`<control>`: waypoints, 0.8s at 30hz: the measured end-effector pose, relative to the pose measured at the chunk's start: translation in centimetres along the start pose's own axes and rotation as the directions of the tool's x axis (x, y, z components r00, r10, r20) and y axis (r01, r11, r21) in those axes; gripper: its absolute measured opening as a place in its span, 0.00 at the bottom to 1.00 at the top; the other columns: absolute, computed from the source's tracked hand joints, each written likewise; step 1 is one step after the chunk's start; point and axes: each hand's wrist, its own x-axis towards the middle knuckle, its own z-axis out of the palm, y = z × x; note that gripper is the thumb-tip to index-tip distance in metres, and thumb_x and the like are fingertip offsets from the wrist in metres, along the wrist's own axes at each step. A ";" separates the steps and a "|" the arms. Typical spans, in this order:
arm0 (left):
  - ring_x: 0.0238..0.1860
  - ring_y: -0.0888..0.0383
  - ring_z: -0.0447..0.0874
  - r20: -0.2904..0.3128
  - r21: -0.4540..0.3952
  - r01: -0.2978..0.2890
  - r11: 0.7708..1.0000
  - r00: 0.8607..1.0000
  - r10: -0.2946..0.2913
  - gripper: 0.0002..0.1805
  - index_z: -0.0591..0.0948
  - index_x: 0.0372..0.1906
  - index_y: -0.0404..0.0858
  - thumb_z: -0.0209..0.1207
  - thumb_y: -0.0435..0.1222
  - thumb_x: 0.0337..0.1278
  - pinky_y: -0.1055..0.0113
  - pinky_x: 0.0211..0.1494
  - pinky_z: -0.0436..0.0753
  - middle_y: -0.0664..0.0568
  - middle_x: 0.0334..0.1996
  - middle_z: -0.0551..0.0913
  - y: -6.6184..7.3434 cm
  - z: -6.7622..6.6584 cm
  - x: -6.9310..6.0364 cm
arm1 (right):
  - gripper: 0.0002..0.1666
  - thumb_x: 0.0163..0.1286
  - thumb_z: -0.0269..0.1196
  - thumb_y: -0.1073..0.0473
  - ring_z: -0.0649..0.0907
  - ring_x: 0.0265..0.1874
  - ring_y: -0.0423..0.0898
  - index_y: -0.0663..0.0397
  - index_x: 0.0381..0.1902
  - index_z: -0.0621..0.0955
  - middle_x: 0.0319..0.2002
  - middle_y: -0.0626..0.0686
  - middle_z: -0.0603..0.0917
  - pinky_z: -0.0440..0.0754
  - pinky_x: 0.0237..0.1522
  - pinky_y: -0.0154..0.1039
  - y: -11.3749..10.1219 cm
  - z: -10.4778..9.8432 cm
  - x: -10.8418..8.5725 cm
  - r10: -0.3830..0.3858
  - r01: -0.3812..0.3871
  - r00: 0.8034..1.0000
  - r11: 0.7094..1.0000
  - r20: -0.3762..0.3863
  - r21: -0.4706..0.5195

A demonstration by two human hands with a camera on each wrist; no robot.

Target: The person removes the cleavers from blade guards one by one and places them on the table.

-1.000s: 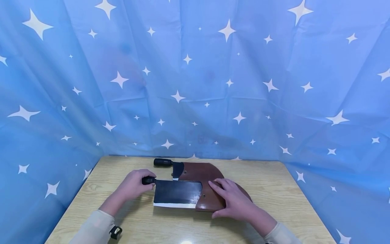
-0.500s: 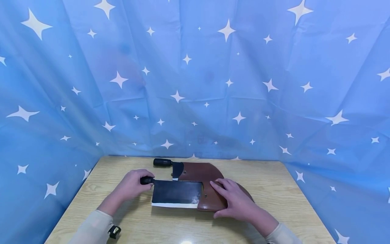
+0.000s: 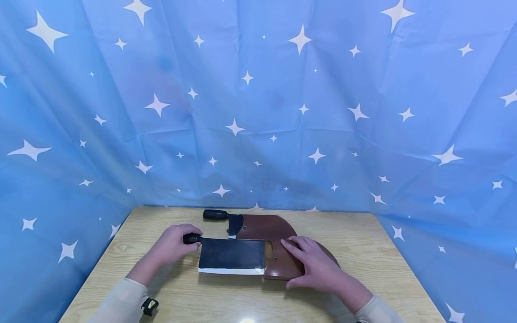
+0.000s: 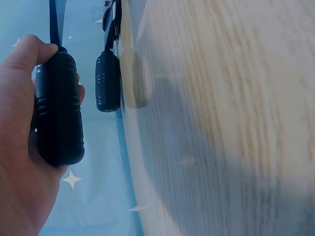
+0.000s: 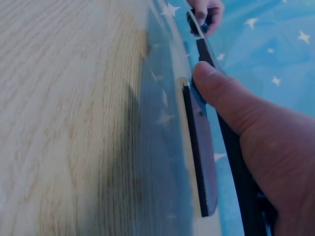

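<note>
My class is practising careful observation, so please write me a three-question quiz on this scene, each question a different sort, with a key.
1. True or false: the left hand holds the near cleaver by its blade.
2. Multiple choice: what does the right hand hold?
a) the starry backdrop
b) the near sheath
c) the tabletop
3. Short answer: which cleaver shows more bare blade, the near cleaver or the far cleaver?

Key:
1. False; it grips the black handle.
2. b
3. The near cleaver; the far sheath covers most of the other blade.
</note>
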 end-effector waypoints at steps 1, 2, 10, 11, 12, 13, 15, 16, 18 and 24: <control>0.49 0.58 0.88 -0.001 0.002 0.003 1.000 1.000 -0.003 0.16 0.92 0.55 0.44 0.74 0.36 0.62 0.55 0.52 0.88 0.58 0.49 0.91 -0.1 0.0 0.0 | 0.71 0.53 0.84 0.26 0.68 0.79 0.63 0.40 0.88 0.66 0.81 0.58 0.70 0.72 0.75 0.67 0.1 0.0 -0.1 -0.004 0.004 1.000 1.000 -0.003 -0.007; 0.49 0.58 0.88 -0.002 0.004 0.005 1.000 1.000 -0.005 0.16 0.92 0.55 0.43 0.74 0.36 0.62 0.55 0.53 0.88 0.58 0.50 0.91 -0.2 -0.1 -0.1 | 0.71 0.52 0.84 0.26 0.69 0.79 0.62 0.40 0.88 0.66 0.80 0.58 0.71 0.72 0.75 0.66 0.2 -0.1 -0.1 -0.007 0.007 1.000 1.000 -0.007 -0.011; 0.50 0.56 0.88 -0.010 0.013 0.009 1.000 1.000 -0.009 0.16 0.92 0.54 0.43 0.75 0.36 0.62 0.52 0.53 0.88 0.57 0.51 0.91 -1.1 -0.2 -0.4 | 0.72 0.52 0.84 0.27 0.70 0.78 0.62 0.38 0.88 0.66 0.80 0.57 0.72 0.72 0.75 0.66 1.0 -0.4 -0.6 0.003 -0.003 1.000 1.000 -0.016 -0.013; 0.50 0.56 0.88 -0.009 0.013 0.010 1.000 1.000 -0.010 0.16 0.92 0.55 0.43 0.75 0.36 0.62 0.52 0.53 0.88 0.57 0.51 0.91 -1.2 -0.2 -0.4 | 0.72 0.52 0.84 0.27 0.70 0.78 0.62 0.38 0.88 0.66 0.80 0.57 0.72 0.72 0.75 0.66 1.1 -0.4 -0.6 0.004 -0.004 1.000 1.000 -0.018 -0.013; 0.50 0.56 0.88 -0.008 0.014 0.011 1.000 1.000 -0.011 0.16 0.92 0.55 0.44 0.75 0.36 0.62 0.52 0.53 0.88 0.57 0.51 0.91 -1.3 -0.2 -0.5 | 0.71 0.52 0.84 0.26 0.70 0.78 0.62 0.38 0.88 0.66 0.79 0.57 0.72 0.72 0.75 0.65 1.2 -0.4 -0.7 0.005 -0.005 1.000 1.000 -0.019 -0.013; 0.50 0.56 0.88 -0.004 0.014 0.014 1.000 1.000 -0.014 0.16 0.92 0.55 0.43 0.75 0.37 0.63 0.52 0.53 0.88 0.57 0.51 0.91 -1.3 -0.3 -0.5 | 0.71 0.52 0.84 0.26 0.71 0.78 0.62 0.37 0.88 0.67 0.79 0.56 0.72 0.72 0.75 0.65 1.3 -0.4 -0.7 0.004 -0.005 1.000 1.000 -0.021 -0.013; 0.50 0.55 0.88 0.001 0.018 0.015 1.000 1.000 -0.015 0.16 0.92 0.55 0.43 0.76 0.37 0.63 0.52 0.53 0.89 0.57 0.51 0.90 -1.5 -0.3 -0.6 | 0.71 0.51 0.85 0.26 0.71 0.77 0.62 0.38 0.88 0.67 0.79 0.56 0.73 0.73 0.75 0.65 1.6 -0.3 -0.8 0.002 -0.002 1.000 1.000 -0.026 -0.012; 0.50 0.55 0.88 0.004 0.016 0.023 1.000 1.000 -0.023 0.16 0.92 0.55 0.43 0.76 0.37 0.63 0.52 0.53 0.88 0.57 0.51 0.90 -1.5 -0.3 -0.6 | 0.71 0.51 0.85 0.26 0.71 0.77 0.63 0.39 0.87 0.68 0.78 0.56 0.73 0.73 0.75 0.66 1.8 -0.3 -0.9 -0.001 0.001 1.000 1.000 -0.030 -0.012; 0.50 0.55 0.88 0.008 0.009 0.030 0.999 1.000 -0.030 0.16 0.92 0.55 0.44 0.76 0.37 0.63 0.52 0.53 0.88 0.58 0.50 0.90 -1.6 -0.3 -0.8 | 0.70 0.51 0.85 0.27 0.71 0.77 0.65 0.40 0.87 0.69 0.78 0.55 0.74 0.72 0.75 0.67 2.0 -0.3 -1.0 -0.005 0.005 0.999 1.000 -0.036 -0.009; 0.49 0.58 0.88 0.015 0.003 0.022 1.000 1.000 -0.022 0.14 0.92 0.53 0.44 0.76 0.37 0.63 0.54 0.53 0.89 0.59 0.49 0.90 -2.0 -0.5 -1.0 | 0.69 0.50 0.88 0.32 0.72 0.76 0.67 0.47 0.85 0.72 0.76 0.57 0.75 0.72 0.74 0.69 2.8 -0.3 -1.5 -0.008 0.009 0.999 1.000 -0.043 0.023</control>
